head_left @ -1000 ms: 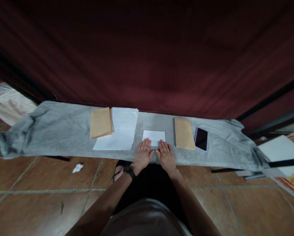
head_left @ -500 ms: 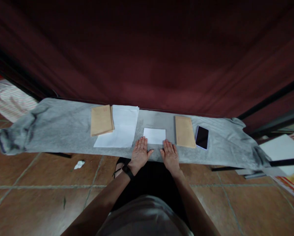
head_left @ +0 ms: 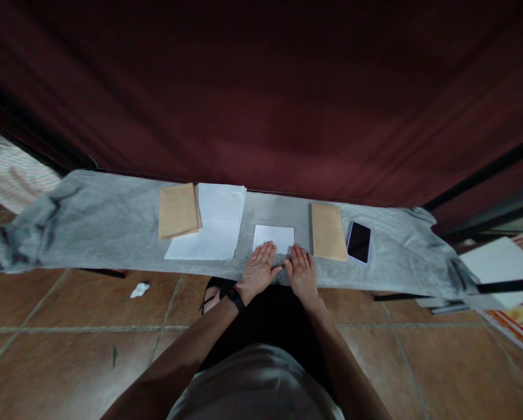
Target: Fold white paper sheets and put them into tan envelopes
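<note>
A small white rectangle of folded-looking paper (head_left: 273, 235) lies flat on the grey cloth in front of me. My left hand (head_left: 260, 269) rests palm down with its fingers stretched out, the fingertips over the paper's near edge. At the paper's near right corner, my right hand (head_left: 302, 270) lies flat too, fingers straight and touching or just beside it. Neither hand grips anything. Left of the paper are large white sheets (head_left: 220, 224), partly covered by a stack of brown envelopes (head_left: 178, 211). To the right lies another brown envelope (head_left: 328, 231).
The grey cloth (head_left: 112, 227) covers a long narrow bench against a dark red curtain-like surface (head_left: 261, 116). A phone (head_left: 359, 242) lies right of the single envelope. Crumpled white tissue (head_left: 139, 289) is on the tiled floor (head_left: 90, 361). White boards (head_left: 504, 265) stand at the far right.
My left hand has slid right, from the paper's near left corner to the middle of its near edge. My right hand has moved slightly upward, staying at the near right corner.
</note>
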### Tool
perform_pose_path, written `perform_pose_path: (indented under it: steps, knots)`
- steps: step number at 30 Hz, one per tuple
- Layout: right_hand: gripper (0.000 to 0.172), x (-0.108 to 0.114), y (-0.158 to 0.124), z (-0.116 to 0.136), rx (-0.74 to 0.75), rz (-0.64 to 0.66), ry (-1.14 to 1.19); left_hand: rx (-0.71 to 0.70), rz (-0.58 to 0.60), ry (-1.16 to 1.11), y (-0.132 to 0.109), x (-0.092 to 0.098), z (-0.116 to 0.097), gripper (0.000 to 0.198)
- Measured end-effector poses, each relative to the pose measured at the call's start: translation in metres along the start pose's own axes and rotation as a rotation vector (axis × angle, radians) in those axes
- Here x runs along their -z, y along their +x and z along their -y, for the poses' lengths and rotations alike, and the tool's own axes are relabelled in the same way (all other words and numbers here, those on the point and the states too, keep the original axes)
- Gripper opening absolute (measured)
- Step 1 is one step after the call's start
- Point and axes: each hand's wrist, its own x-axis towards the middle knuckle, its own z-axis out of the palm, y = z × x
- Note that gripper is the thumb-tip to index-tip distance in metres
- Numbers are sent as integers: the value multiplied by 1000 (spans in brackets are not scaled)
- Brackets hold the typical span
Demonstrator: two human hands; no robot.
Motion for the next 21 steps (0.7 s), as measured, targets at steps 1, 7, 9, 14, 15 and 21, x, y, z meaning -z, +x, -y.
perform_pose_path:
  steps: [1,7,9,14,15,21]
  knots:
    - [54,0,3,1,-1,8,6,-2,1,0,0,-1,0,65]
    - [55,-2,28,13,87,132,54,-8,23,-5,2,3,1,57]
    - [54,-5,36,18,103,179,66,18,26,-15,5,3,1,56]
    - [53,-10,46,20,66,208,59,84,41,-35,17,0,4,56]
    - [53,-11,46,20,55,200,56,92,47,-37,19,-2,5,56]
    - [53,-13,46,14,14,155,26,181,56,-33,33,-7,12,58]
